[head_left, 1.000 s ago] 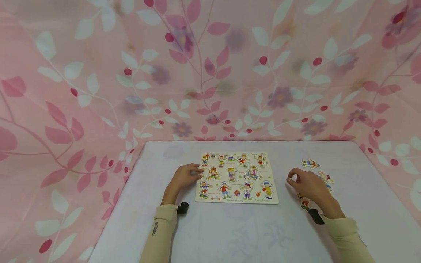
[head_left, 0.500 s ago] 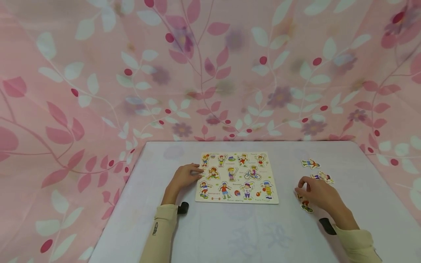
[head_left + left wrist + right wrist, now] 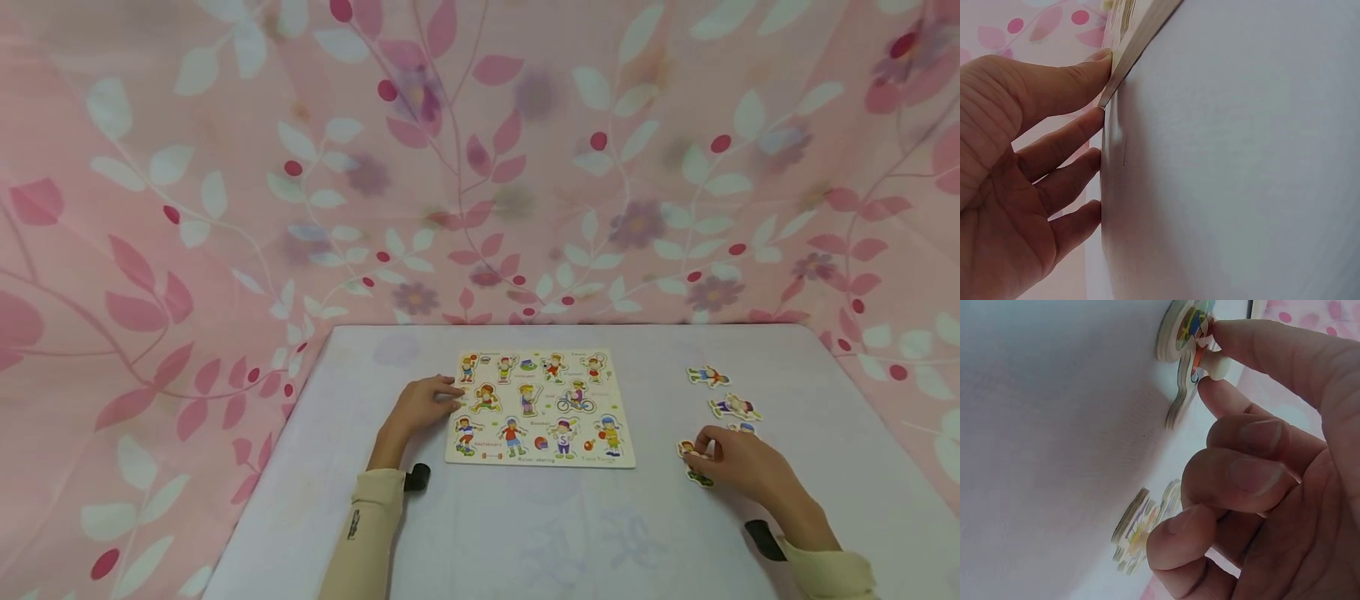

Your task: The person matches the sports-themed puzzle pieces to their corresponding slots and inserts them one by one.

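As the left hand, loosely spread, touches the board, right hand, thumb and forefinger parted around a piece's knob

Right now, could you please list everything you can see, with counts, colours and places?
Picture board: one, cream, on the table beside the left hand
Figures: eleven, multicoloured, in three rows on the board
Loose pieces: at least four, multicoloured with pale edges, right of the board; some partly hidden
Knob: one plainly visible, pale, on the piece at the right hand
Table: one, whitish covering, below everything
Backdrop: pink with white leaves and purple flowers, behind and around the table
Black wrist devices: two, one at each wrist
Sleeves: two, cream, one per forearm
Hands: two; left at the board's left edge, right with thumb and forefinger around the knob
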`<action>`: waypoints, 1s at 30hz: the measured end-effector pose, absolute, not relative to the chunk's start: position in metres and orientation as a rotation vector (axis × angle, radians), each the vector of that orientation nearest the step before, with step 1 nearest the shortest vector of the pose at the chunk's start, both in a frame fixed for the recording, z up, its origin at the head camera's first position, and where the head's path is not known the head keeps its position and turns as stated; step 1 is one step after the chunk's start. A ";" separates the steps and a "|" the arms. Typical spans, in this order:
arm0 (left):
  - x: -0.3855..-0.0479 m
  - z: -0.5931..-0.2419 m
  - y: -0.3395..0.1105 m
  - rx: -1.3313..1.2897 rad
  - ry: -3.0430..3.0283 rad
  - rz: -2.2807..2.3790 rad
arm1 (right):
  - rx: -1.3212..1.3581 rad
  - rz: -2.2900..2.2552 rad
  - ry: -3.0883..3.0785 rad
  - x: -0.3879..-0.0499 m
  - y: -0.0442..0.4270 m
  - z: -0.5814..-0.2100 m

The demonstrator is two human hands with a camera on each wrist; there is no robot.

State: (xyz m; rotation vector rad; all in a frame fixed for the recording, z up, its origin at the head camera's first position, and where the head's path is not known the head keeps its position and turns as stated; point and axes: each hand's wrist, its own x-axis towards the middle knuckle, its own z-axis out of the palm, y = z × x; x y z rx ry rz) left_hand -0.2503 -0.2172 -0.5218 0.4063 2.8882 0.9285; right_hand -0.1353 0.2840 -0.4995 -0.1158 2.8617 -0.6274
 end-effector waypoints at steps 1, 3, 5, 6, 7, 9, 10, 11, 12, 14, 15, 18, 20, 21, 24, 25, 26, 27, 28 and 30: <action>-0.250 -0.522 -0.217 0.410 2.889 0.934 | -0.129 -0.634 2.864 -0.135 0.284 -0.500; -0.250 -0.522 -0.218 0.415 2.891 0.943 | -0.146 -0.644 2.867 -0.134 0.285 -0.500; -0.250 -0.523 -0.218 0.429 2.894 0.951 | -0.150 -0.645 2.863 -0.134 0.286 -0.500; -0.250 -0.522 -0.218 0.432 2.894 0.958 | -0.151 -0.645 2.860 -0.134 0.286 -0.500; -0.249 -0.522 -0.218 0.437 2.894 0.963 | -0.151 -0.644 2.858 -0.135 0.286 -0.500; -0.249 -0.521 -0.218 0.439 2.891 0.971 | -0.159 -0.642 2.858 -0.135 0.286 -0.500; -0.249 -0.521 -0.218 0.441 2.889 0.974 | -0.163 -0.642 2.859 -0.135 0.286 -0.500; -0.249 -0.521 -0.218 0.441 2.887 0.974 | -0.170 -0.647 2.862 -0.135 0.286 -0.500; -0.248 -0.521 -0.218 0.438 2.885 0.976 | -0.174 -0.652 2.865 -0.135 0.287 -0.500; -0.248 -0.520 -0.217 0.430 2.883 0.972 | -0.188 -0.660 2.867 -0.135 0.287 -0.500; -0.248 -0.520 -0.217 0.428 2.884 0.970 | -0.193 -0.665 2.870 -0.135 0.288 -0.501; -0.247 -0.520 -0.217 0.419 2.886 0.969 | -0.187 -0.661 2.881 -0.137 0.287 -0.501; -0.247 -0.520 -0.218 0.414 2.885 0.966 | -0.177 -0.657 2.885 -0.138 0.285 -0.501; -0.247 -0.520 -0.218 0.412 2.884 0.966 | -0.177 -0.660 2.886 -0.139 0.284 -0.500; -0.247 -0.520 -0.218 0.410 2.884 0.959 | -0.174 -0.674 2.882 -0.140 0.278 -0.497; -0.247 -0.520 -0.218 0.413 2.885 0.960 | -0.178 -0.678 2.882 -0.140 0.275 -0.496; -0.247 -0.520 -0.218 0.410 2.884 0.959 | -0.183 -0.683 2.882 -0.141 0.272 -0.495; -0.247 -0.520 -0.218 0.409 2.883 0.964 | -0.192 -0.688 2.883 -0.142 0.269 -0.494; -0.247 -0.520 -0.218 0.409 2.884 0.969 | -0.196 -0.688 2.886 -0.143 0.266 -0.494; -0.247 -0.520 -0.217 0.405 2.883 0.983 | -0.210 -0.690 2.895 -0.145 0.260 -0.492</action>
